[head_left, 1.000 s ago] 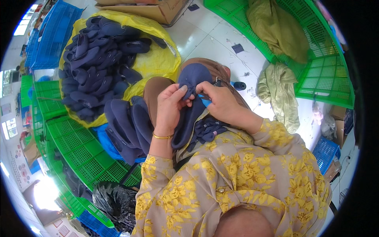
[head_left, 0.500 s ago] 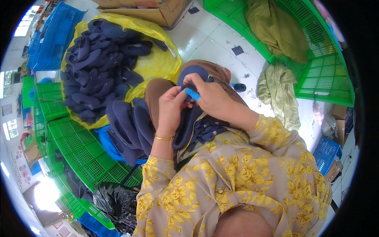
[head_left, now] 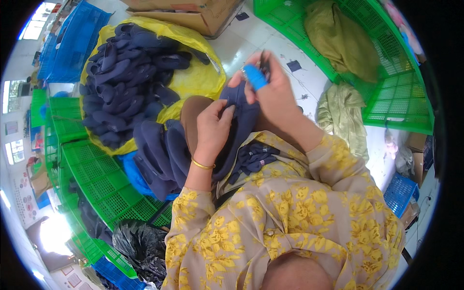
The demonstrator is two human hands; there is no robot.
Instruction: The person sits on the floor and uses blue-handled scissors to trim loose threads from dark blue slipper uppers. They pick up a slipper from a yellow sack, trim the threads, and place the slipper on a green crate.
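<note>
Over my lap lies a navy fabric slipper (head_left: 245, 112). My left hand (head_left: 214, 124), with a gold bangle at the wrist, pinches its edge between thumb and fingers. Just beyond it, my right hand (head_left: 270, 84) is raised at the slipper's far end, blue tape wrapped round a finger. A small dark tool (head_left: 264, 62) shows in its closed fingers; blur hides its exact kind. Several more navy slippers (head_left: 157, 154) lean together beside my left forearm. A bunch of small navy fabric pieces (head_left: 253, 158) rests in my lap.
A yellow sack (head_left: 200, 79) heaped with navy slippers stands at the far left. Green plastic crates (head_left: 104, 181) line the left side; another green crate (head_left: 398, 104) with olive cloth is at the right. A cardboard box (head_left: 193, 19) stands at the back.
My right hand has lifted away from my left, up and to the right, and the dark tool now shows in it. The left hand has shifted slightly down along the slipper.
</note>
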